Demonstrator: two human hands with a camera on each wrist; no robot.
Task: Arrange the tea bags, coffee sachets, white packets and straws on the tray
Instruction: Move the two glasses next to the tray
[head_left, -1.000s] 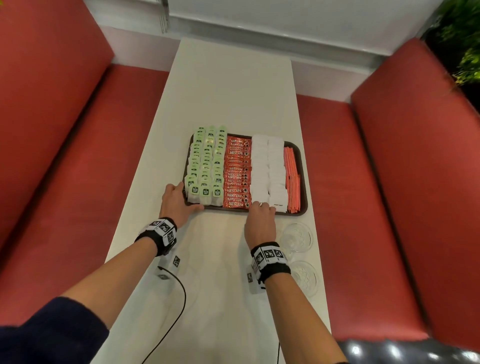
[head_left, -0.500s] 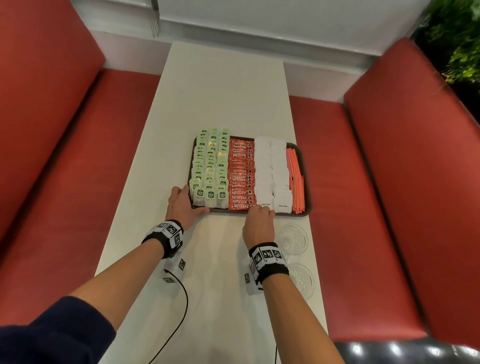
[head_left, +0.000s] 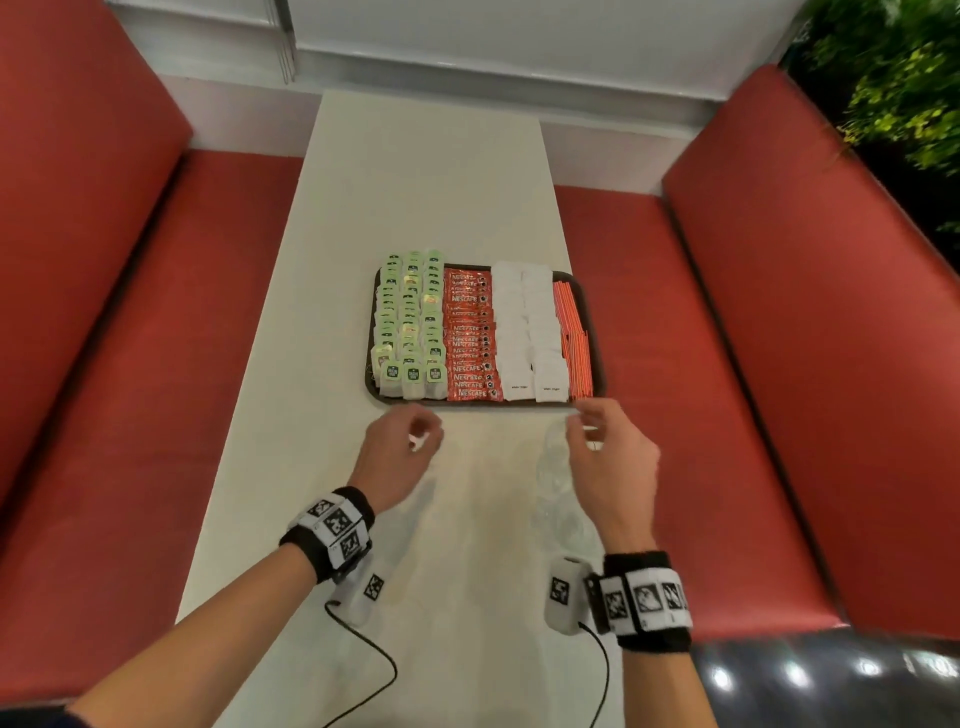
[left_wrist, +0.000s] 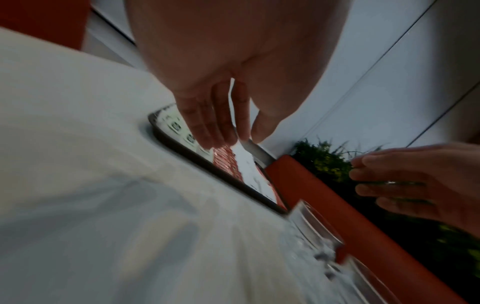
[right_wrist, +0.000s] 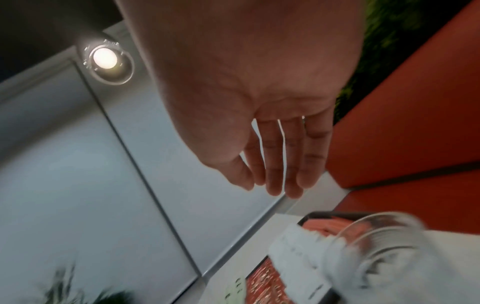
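Note:
The dark tray (head_left: 598, 332) sits mid-table and holds four rows side by side. Green tea bags (head_left: 410, 322) fill its left side, then red coffee sachets (head_left: 470, 338), white packets (head_left: 530, 332) and orange straws (head_left: 574, 338) along the right rim. My left hand (head_left: 410, 436) hovers just short of the tray's front edge, fingers loosely curled and holding nothing. My right hand (head_left: 597, 431) hovers near the front right corner, also holding nothing. In the left wrist view the left fingers (left_wrist: 215, 123) hang relaxed over the tray (left_wrist: 207, 164). The right fingers (right_wrist: 283, 164) hang straight.
Two clear glasses (head_left: 553, 457) (head_left: 563, 525) stand on the white table (head_left: 415, 182) under and behind my right hand, close to the right edge. Red bench seats (head_left: 727, 364) flank the table. Wrist cables trail over the near tabletop.
Both hands have let go of the tray's front edge and drawn back toward me, lifted off the table. The right hand has shifted right, over the glasses.

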